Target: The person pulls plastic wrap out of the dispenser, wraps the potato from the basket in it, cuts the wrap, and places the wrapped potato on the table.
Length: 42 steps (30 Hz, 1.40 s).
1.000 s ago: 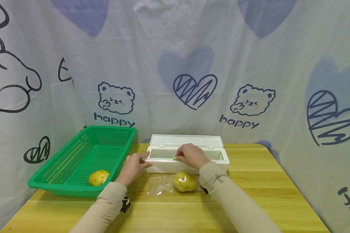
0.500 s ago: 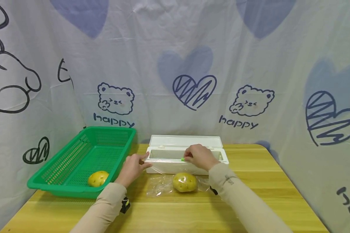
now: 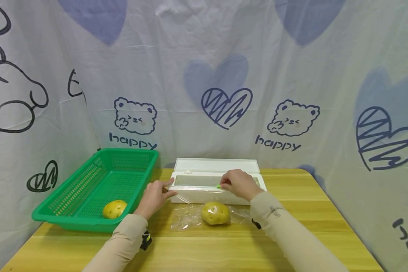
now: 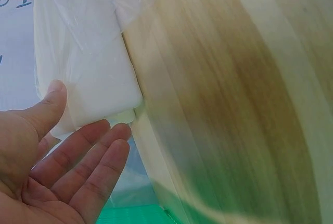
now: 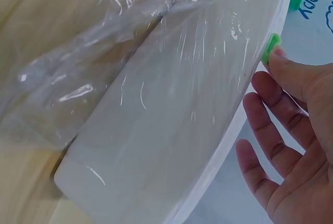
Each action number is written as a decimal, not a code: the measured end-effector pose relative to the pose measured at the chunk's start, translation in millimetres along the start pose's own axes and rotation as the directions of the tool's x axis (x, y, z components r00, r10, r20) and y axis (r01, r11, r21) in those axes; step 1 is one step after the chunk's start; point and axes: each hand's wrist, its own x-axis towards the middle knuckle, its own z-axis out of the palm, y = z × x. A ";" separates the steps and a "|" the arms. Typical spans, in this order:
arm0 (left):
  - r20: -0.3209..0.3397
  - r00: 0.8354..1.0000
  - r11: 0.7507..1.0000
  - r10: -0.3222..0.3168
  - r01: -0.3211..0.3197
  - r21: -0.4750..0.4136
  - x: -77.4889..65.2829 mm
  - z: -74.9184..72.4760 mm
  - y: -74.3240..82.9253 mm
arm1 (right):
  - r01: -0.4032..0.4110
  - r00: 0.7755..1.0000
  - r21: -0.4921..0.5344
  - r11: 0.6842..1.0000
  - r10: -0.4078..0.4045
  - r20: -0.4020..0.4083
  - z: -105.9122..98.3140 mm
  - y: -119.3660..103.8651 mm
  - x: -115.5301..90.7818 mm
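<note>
A white cling film dispenser (image 3: pixel 200 195) lies lengthwise on the table with its lid (image 3: pixel 217 164) tipped back. My left hand (image 3: pixel 155 197) holds its left end, thumb and fingers at the corner. On the front top edge, my right hand (image 3: pixel 239 185) pinches the small green slide cutter (image 5: pixel 270 48) between thumb and index finger; its other fingers are spread loosely beside the box. Clear cling film (image 5: pixel 73 73) hangs over the dispenser's front and spreads onto the table. Just in front of the box, a yellow potato (image 3: pixel 215 213) sits wrapped in the film.
A green plastic basket (image 3: pixel 88 223) stands left of the dispenser, close by my left forearm. Inside it lies another potato (image 3: pixel 114 209). The wooden table (image 3: pixel 197 249) ends at a printed curtain (image 3: pixel 180 124) behind and at the sides.
My right hand has slid the green cutter rightward along the dispenser's edge, from near the middle toward the right end. The left hand, potato and basket stay in place.
</note>
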 end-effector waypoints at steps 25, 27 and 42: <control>-0.015 1.000 1.000 -0.011 0.011 0.022 -0.9 -0.4 -4.4 | -0.037 0.999 -0.015 0.999 0.037 0.011 -21.1 55.1 -32.2; -0.017 1.000 1.000 -0.009 0.009 0.019 -1.0 -0.4 -3.7 | -0.039 0.999 -0.018 0.999 0.039 0.008 -21.9 55.7 -33.3; -0.021 1.000 1.000 0.006 -0.006 0.011 -1.0 2.0 -3.2 | -0.065 0.998 -0.072 0.995 0.066 0.012 -29.8 65.4 -42.3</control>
